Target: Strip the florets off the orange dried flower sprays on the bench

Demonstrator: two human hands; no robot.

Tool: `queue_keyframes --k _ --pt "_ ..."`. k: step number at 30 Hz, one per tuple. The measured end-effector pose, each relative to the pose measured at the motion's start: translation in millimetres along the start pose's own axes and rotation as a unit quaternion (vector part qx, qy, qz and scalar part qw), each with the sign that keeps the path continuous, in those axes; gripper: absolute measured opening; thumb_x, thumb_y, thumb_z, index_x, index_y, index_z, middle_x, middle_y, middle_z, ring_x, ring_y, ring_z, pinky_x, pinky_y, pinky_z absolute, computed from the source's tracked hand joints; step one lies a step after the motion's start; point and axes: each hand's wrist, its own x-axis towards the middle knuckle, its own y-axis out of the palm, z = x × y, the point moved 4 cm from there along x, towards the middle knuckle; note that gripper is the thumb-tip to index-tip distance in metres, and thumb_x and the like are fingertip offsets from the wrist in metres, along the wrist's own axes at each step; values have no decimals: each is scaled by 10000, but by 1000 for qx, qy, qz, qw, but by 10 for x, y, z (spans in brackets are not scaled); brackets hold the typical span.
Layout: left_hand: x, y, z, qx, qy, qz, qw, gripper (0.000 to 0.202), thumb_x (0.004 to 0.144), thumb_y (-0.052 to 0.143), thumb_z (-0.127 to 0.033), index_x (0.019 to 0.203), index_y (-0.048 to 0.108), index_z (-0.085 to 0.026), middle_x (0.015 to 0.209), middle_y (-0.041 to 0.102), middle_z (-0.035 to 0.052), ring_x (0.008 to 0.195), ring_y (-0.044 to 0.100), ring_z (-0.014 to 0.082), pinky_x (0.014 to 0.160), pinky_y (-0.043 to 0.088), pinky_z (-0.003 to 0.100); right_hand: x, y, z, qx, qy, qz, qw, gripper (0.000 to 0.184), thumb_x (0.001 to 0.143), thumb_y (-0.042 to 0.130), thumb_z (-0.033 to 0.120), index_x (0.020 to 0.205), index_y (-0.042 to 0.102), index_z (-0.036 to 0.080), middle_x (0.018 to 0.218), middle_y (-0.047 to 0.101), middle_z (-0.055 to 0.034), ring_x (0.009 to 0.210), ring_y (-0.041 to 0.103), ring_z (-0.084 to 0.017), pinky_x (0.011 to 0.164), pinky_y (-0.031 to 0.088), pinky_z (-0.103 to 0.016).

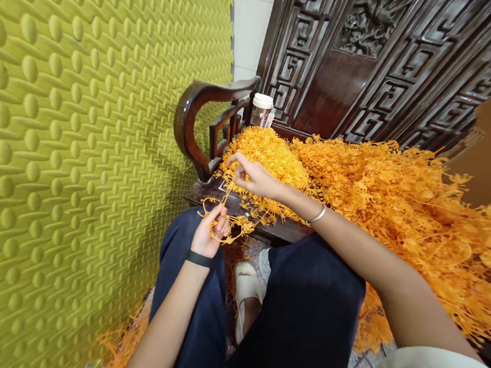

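A big heap of orange stringy strands (pixel 383 197) covers the seat of a dark carved wooden bench (pixel 200 110). My left hand (pixel 211 231), with a black band on the wrist, is closed on a small bunch of those orange strands (pixel 228 228) just above my knee. My right hand (pixel 252 176), a silver bangle on its wrist, reaches over the left end of the heap and pinches strands between thumb and fingers. A strand runs between the two hands.
A yellow-green studded foam wall (pixel 66 149) fills the left side. A clear jar with a white lid (pixel 262 109) stands at the bench's back corner. More orange strands (pixel 121 340) lie on the floor by my dark-trousered legs and white shoe (pixel 247 291).
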Motion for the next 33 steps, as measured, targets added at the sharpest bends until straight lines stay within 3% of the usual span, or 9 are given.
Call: queue_keyframes --k 7,9,11,15,18,23,26,30,33 --pt "52 32 -87 11 22 -3 1000 292 878 492 -258 606 501 -149 350 310 -70 328 276 50 383 265 176 46 81 124 -74 -23 -48 996 296 805 387 117 1097 400 164 634 431 27 606 419 -123 639 344 -254" --pt "38 38 -103 16 28 -4 999 306 874 491 -249 585 494 -149 342 302 -70 322 270 49 381 258 179 89 6 120 -113 -32 -68 991 302 795 385 107 1091 424 153 664 458 1 662 445 -142 687 361 -274" --pt "-6 20 -89 25 19 -10 999 342 866 498 -249 540 468 -150 330 285 -70 313 261 47 375 251 180 117 -227 37 -156 -15 -127 979 298 793 385 105 1079 454 150 723 495 -34 724 468 -165 732 371 -305" --pt "-120 -40 -22 39 5 -21 999 361 845 510 -248 502 444 -154 323 270 -69 313 255 49 370 253 184 -39 -934 -363 -173 76 -328 926 330 843 366 179 1166 434 169 814 542 -75 797 510 -203 759 395 -357" --pt "-140 -59 2 41 11 -22 999 332 834 511 -249 520 462 -152 329 279 -69 320 262 50 374 257 181 -268 -1167 -719 -166 100 -395 898 294 842 386 237 1107 494 165 818 573 -73 773 538 -189 746 421 -349" --pt "-101 -63 7 24 11 -13 1000 319 826 501 -261 529 459 -155 342 294 -68 326 262 51 376 261 182 -474 -1073 -1166 -161 138 -392 895 177 788 447 230 828 590 133 816 619 -99 754 571 -190 732 458 -344" --pt "-95 -65 13 24 14 -12 1000 311 824 503 -265 536 466 -153 345 301 -67 327 262 50 375 261 182 -482 -1047 -1276 -169 147 -400 889 224 809 433 237 929 592 133 932 619 -124 862 578 -223 809 460 -387" --pt "-94 -66 23 34 18 -24 999 295 826 507 -276 561 494 -148 340 299 -69 325 266 51 372 260 181 -388 -929 -1174 -176 125 -344 914 421 785 538 310 1178 500 165 1187 516 -146 1087 499 -270 934 406 -446" --pt "-93 -62 22 36 24 -29 999 278 825 517 -279 584 521 -139 339 303 -71 322 268 48 370 260 179 -258 -706 -892 -119 113 -246 955 334 778 563 318 1076 575 169 1127 553 -125 1001 542 -243 880 438 -427"
